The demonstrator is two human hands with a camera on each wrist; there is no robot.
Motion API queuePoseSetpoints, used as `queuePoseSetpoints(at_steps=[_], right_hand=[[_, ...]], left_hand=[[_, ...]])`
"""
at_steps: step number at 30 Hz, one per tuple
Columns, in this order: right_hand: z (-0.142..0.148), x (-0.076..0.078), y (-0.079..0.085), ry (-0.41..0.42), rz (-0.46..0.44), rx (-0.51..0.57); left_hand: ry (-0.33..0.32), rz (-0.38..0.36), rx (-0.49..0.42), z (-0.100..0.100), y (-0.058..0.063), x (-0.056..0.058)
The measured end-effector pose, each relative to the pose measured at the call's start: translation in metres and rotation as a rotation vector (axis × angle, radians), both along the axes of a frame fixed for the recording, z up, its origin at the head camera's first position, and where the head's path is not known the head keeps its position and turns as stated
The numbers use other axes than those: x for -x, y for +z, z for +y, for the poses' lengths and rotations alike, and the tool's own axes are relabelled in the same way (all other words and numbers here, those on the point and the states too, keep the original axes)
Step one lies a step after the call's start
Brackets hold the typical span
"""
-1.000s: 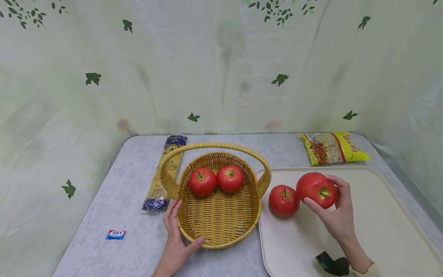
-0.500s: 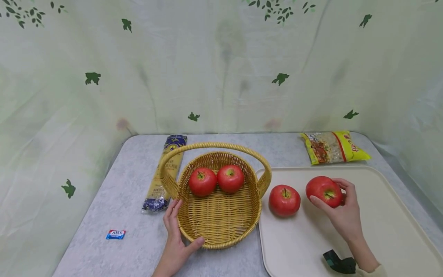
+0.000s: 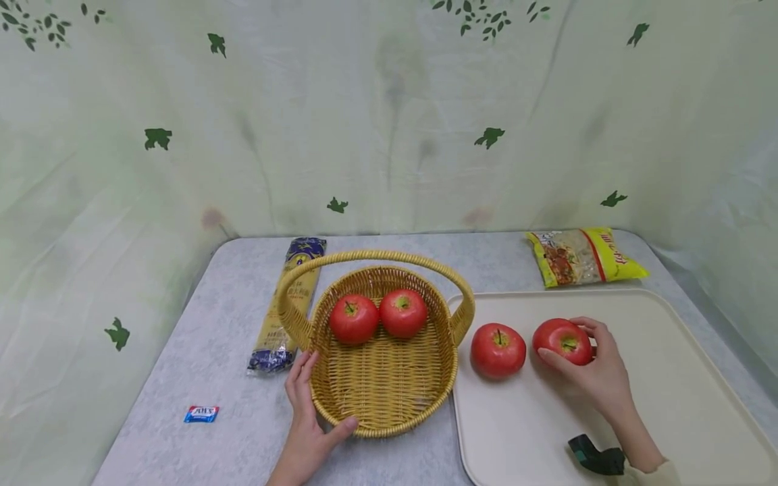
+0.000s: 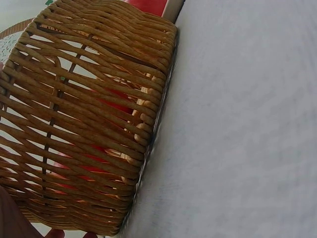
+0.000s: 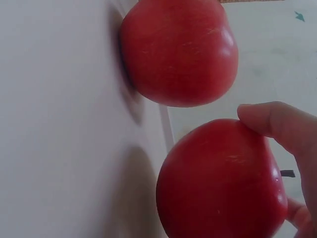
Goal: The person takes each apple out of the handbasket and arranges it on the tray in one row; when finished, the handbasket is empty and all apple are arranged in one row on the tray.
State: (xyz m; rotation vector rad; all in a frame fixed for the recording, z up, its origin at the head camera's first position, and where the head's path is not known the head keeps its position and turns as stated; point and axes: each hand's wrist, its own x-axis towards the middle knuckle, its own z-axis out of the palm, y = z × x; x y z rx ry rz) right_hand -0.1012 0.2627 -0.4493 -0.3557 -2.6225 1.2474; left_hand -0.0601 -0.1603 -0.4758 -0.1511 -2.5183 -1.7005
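My right hand [image 3: 598, 371] grips a red apple [image 3: 560, 341] between thumb and fingers, low over the right-hand tray. In the right wrist view the held apple [image 5: 223, 183] is slightly off the tray surface, its shadow beside it. Another red apple [image 3: 498, 351] rests on the tray just left of it. My left hand [image 3: 310, 425] holds the near left side of a wicker basket [image 3: 383, 391], thumb at the rim and fingers along the side. Two red apples [image 3: 354, 319] sit side by side at the back of the basket, under its arched handle [image 3: 377, 256].
The cream tray [image 3: 668, 405] fills the table's right side, close against the basket. A yellow food packet [image 3: 583, 257] lies behind it. Left of the basket lie a long spaghetti packet [image 3: 286, 304] and a small wrapped candy [image 3: 201, 414]. A patterned curtain [image 3: 389, 135] hangs behind the table.
My right hand has moved right with its apple, away from the other tray apple, then lowered it toward the tray. My left hand and the basket have stayed put.
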Motion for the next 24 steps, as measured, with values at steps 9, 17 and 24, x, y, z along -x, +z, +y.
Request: queuePoseSetpoints(at_steps=[9, 17, 24], right_hand=[[0.0002, 0.0013, -0.0023, 0.025, -0.032, -0.051], [-0.0002, 0.0027, -0.0032, 0.025, -0.064, -0.075], [0.0003, 0.0038, -0.0061, 0.026, -0.1, -0.075]], left_hand=[[0.007, -0.021, 0.005, -0.0004, 0.0, -0.0011], [0.004, -0.023, 0.004, -0.0012, -0.0006, -0.0005], [0.003, -0.03, 0.012, -0.0012, -0.0005, 0.0011]])
